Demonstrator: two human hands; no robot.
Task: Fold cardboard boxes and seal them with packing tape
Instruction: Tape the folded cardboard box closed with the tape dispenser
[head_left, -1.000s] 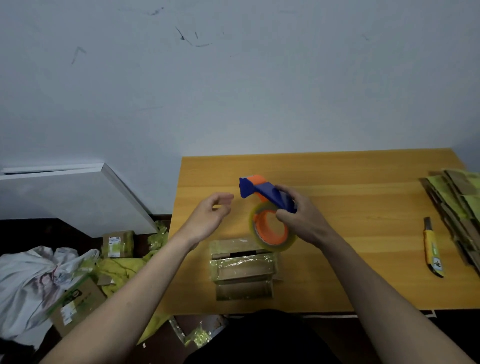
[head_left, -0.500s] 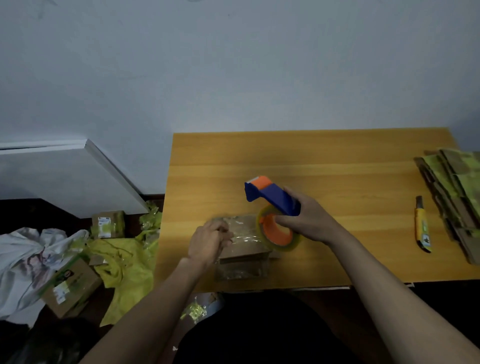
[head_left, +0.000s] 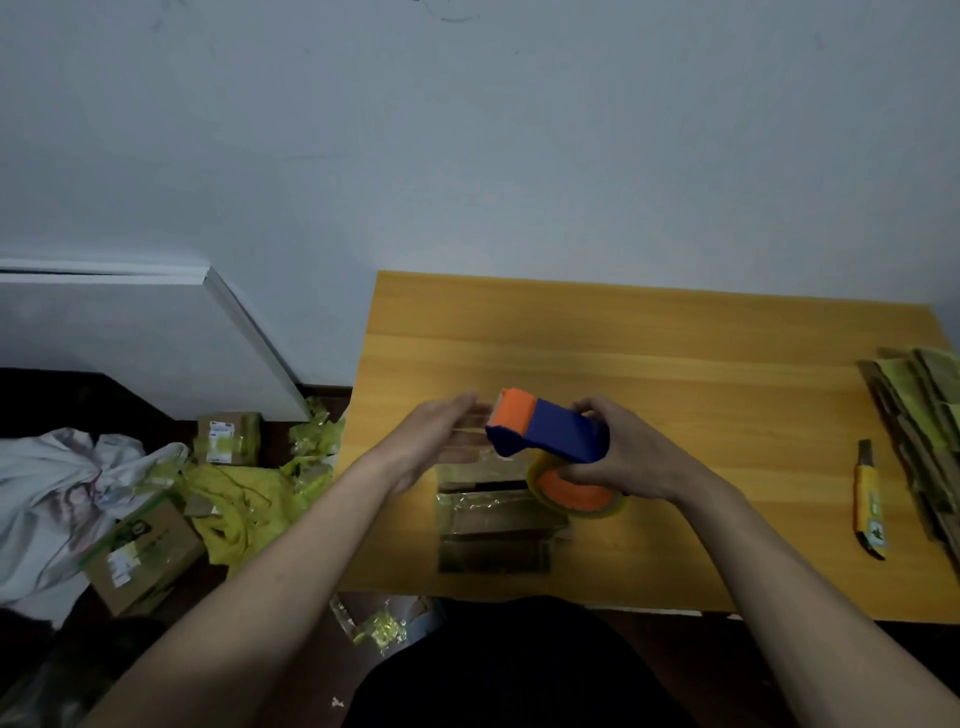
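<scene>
Holding tape dispenser (head_left: 549, 435) in right hand (head_left: 631, 457), just above box (head_left: 496, 512), frame centre.
Right hand fingers curled round the blue dispenser body and the orange-cored tape roll (head_left: 576, 493); orange nose points left. Left hand (head_left: 441, 441) flat, fingers straight and relaxed, grasping nothing, fingertips just beside the dispenser nose; contact not clear. Box sits on the table (head_left: 675, 364) near its front edge, below both hands, flaps wrapped in glossy tape, dark gap across the top. Right of frame: yellow knife (head_left: 870, 506) lying on the table, well apart from the box; flat cardboard stack (head_left: 919, 415) at the table's right edge. Lower left, on the floor: small boxes (head_left: 228, 436), yellow scraps (head_left: 244, 499), white bag (head_left: 52, 488).
</scene>
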